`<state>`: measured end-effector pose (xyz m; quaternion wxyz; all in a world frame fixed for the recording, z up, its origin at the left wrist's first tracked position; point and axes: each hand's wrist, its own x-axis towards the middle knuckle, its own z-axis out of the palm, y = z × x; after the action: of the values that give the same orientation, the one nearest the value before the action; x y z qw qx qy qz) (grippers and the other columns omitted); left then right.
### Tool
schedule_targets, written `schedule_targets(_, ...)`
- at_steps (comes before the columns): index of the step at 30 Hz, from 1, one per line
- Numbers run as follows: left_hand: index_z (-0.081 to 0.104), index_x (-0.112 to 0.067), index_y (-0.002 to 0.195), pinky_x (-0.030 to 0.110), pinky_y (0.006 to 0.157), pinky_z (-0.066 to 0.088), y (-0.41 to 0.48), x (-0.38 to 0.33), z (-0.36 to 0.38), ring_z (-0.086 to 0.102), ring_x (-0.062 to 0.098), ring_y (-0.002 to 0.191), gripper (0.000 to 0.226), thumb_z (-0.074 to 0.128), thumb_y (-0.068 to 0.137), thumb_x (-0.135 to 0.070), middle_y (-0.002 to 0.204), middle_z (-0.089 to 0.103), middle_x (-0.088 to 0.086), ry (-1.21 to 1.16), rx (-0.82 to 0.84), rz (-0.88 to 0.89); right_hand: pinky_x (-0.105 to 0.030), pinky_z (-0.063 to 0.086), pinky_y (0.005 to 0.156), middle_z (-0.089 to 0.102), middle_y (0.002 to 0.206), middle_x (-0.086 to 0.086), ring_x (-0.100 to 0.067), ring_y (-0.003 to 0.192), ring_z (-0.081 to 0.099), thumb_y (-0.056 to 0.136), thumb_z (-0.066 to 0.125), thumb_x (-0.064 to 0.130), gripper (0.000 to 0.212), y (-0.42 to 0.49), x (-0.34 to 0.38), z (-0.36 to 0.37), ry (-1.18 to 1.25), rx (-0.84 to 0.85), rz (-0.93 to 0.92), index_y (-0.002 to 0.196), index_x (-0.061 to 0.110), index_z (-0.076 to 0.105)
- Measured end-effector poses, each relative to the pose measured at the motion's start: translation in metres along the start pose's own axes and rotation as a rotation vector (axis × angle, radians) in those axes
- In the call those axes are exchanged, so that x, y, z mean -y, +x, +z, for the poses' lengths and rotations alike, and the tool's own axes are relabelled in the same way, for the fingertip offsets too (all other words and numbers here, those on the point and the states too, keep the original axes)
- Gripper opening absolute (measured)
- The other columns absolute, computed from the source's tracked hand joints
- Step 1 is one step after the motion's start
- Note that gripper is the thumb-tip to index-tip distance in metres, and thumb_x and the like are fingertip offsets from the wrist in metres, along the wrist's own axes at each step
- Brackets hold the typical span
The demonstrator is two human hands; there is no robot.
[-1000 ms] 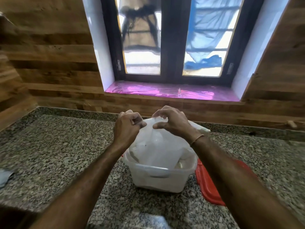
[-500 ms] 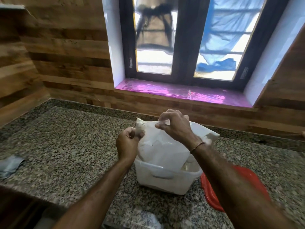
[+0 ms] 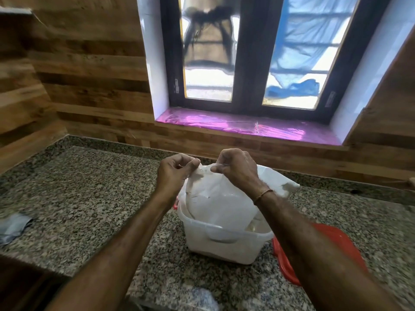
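Note:
A white plastic bag (image 3: 221,205) stands in a translucent white tub (image 3: 224,242) on the granite counter (image 3: 89,198). My left hand (image 3: 174,173) pinches the bag's top edge on its left side. Close beside it, my right hand (image 3: 238,168) pinches the same top edge from the right. Both hands are held above the tub. The bag's contents are hidden.
A red lid (image 3: 323,250) lies flat on the counter to the right of the tub, partly under my right forearm. A grey cloth (image 3: 13,225) lies at the counter's left edge. Wooden walls and a window with a pink sill (image 3: 247,125) stand behind.
My left hand has risen from beside the bag to its top edge, close to my right hand. The bag's top has been drawn together a little.

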<state>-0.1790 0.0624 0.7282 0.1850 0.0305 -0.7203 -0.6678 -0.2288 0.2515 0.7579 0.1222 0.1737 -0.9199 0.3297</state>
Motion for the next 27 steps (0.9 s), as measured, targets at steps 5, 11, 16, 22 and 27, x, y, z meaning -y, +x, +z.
schedule_targets(5, 0.076, -0.018, 0.078, 0.031, 0.062, 0.056, 0.002, -0.001, 0.000, 0.064, 0.012, 0.066, 0.017, 0.076, 0.093, -0.026, 0.075, 0.075, 0.009, 0.126, -0.033, 0.094, -0.039, 0.059, 0.070, 0.065, 0.069, 0.013, -0.011, 0.076, 0.065, 0.075, 0.088, 0.043, 0.029, -0.003, 0.005, 0.003, 0.014, -0.050, 0.041, 0.069, 0.019, 0.071)
schedule_targets(11, 0.079, -0.017, 0.084, 0.035, 0.068, 0.057, 0.001, -0.005, -0.004, 0.068, 0.015, 0.074, 0.007, 0.078, 0.091, -0.021, 0.083, 0.078, 0.005, 0.096, 0.073, 0.083, -0.044, 0.062, 0.075, 0.068, 0.071, 0.009, -0.013, 0.077, 0.069, 0.079, 0.087, 0.039, 0.025, 0.000, 0.009, -0.003, 0.050, 0.006, 0.057, 0.074, 0.017, 0.076)
schedule_targets(16, 0.074, -0.021, 0.080, 0.026, 0.057, 0.056, 0.008, 0.000, -0.001, 0.070, 0.010, 0.068, 0.018, 0.070, 0.096, -0.027, 0.074, 0.074, -0.001, 0.269, 0.082, 0.087, -0.044, 0.063, 0.076, 0.068, 0.070, 0.008, -0.012, 0.073, 0.068, 0.081, 0.086, 0.033, 0.022, -0.008, 0.013, -0.002, 0.084, 0.029, 0.034, 0.074, 0.015, 0.075)
schedule_targets(22, 0.069, -0.003, 0.081, 0.040, 0.067, 0.051, 0.018, 0.015, 0.008, 0.058, 0.019, 0.068, 0.029, 0.066, 0.101, -0.023, 0.074, 0.067, 0.010, 0.119, -0.077, -0.131, -0.051, 0.053, 0.092, 0.071, 0.073, 0.011, -0.011, 0.082, 0.066, 0.077, 0.088, 0.039, 0.026, -0.018, 0.012, -0.005, 0.091, 0.084, -0.042, 0.070, 0.017, 0.074)
schedule_targets(27, 0.069, -0.024, 0.076, 0.034, 0.070, 0.050, 0.006, -0.006, 0.017, 0.056, 0.013, 0.071, 0.028, 0.062, 0.103, -0.021, 0.072, 0.064, -0.003, 0.042, 0.000, -0.035, -0.047, 0.047, 0.094, 0.060, 0.066, 0.019, -0.011, 0.085, 0.064, 0.079, 0.084, 0.046, 0.031, -0.004, 0.001, -0.020, 0.039, -0.091, 0.064, 0.062, 0.030, 0.065)
